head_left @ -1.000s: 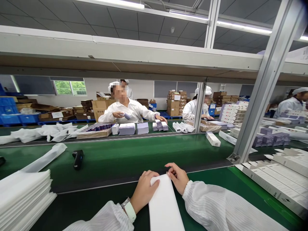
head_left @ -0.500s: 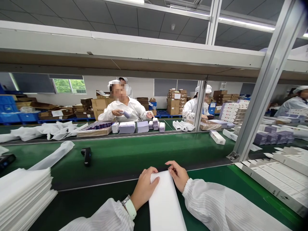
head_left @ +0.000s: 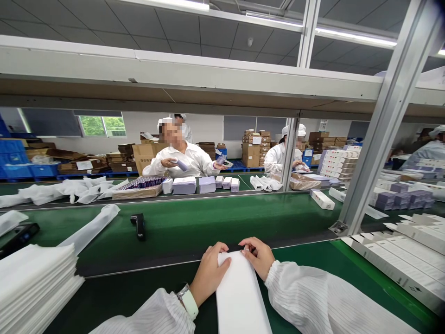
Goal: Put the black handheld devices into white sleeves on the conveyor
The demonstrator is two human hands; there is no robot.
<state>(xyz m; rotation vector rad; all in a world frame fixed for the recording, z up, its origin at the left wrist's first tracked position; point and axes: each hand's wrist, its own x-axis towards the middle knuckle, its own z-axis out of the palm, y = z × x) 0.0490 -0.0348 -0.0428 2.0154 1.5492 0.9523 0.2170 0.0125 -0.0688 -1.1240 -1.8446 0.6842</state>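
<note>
Green bench [head_left: 313, 262], foam pouch [head_left: 240, 297], pouch stack [head_left: 34, 278]

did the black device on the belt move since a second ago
Yes. The black device has slid right along the green belt, nearer the foot of the slanted metal post, which stays put in the view.

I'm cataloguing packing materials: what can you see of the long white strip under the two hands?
The long white foam-like strip is a plain, matte, flat rectangle, unmarked, lying lengthwise on the dark green bench top, its near end cut off by the picture's bottom edge. The left hand grips its far left corner, thumb on top; the right hand pinches the far right corner.
</note>
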